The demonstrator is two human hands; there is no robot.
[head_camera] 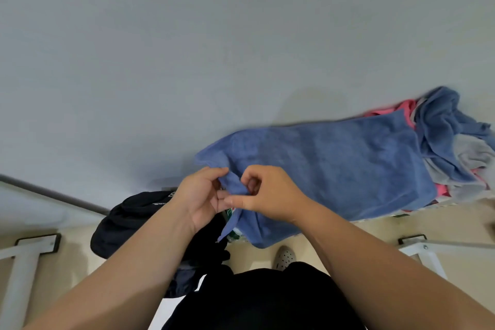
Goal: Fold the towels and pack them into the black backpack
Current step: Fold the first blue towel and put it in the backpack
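A blue towel (334, 166) lies spread on the pale grey table (187, 61), its near-left part hanging over the table's front edge. My left hand (199, 199) and my right hand (267, 193) sit close together at that near-left corner, both pinching the towel's edge between thumb and fingers. The black backpack (134, 220) sits below the table edge, to the left of my hands and partly hidden by my left forearm.
A heap of blue, grey and pink towels (455, 147) is piled at the table's right end. White table legs (21, 270) stand on the beige floor at left and right. My shoe (285, 257) shows below the hanging towel.
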